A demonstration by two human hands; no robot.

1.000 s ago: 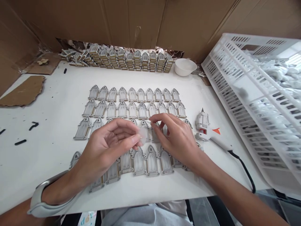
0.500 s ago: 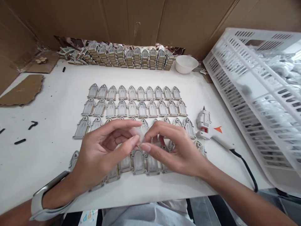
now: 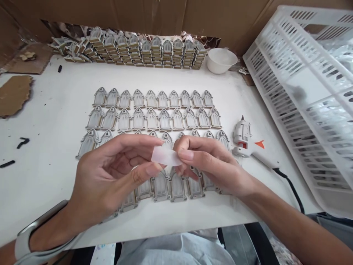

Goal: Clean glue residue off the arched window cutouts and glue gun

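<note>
Between my hands is a small translucent whitish strip (image 3: pixel 164 156), roughly rectangular. My right hand (image 3: pixel 212 162) pinches its right end between thumb and index finger. My left hand (image 3: pixel 110 173) is open around the left end, thumb and index finger apart; whether a fingertip brushes the strip I cannot tell. Below and behind the hands lie rows of small grey arched window-shaped pieces (image 3: pixel 165 120) with pale panels. My hands cover part of the nearer rows.
Stacks of similar arched pieces (image 3: pixel 156 53) stand along the cardboard wall (image 3: pixel 149 14), beside a white bowl (image 3: pixel 222 60). At right are a glue gun (image 3: pixel 242 134) with a black cord and a white slotted crate (image 3: pixel 300 106). Torn cardboard (image 3: pixel 15 95) and black bits (image 3: pixel 22 142) lie at left.
My left thumb and index finger have parted from the strip, which now shows more fully in my right pinch. The camera view has shifted slightly.
</note>
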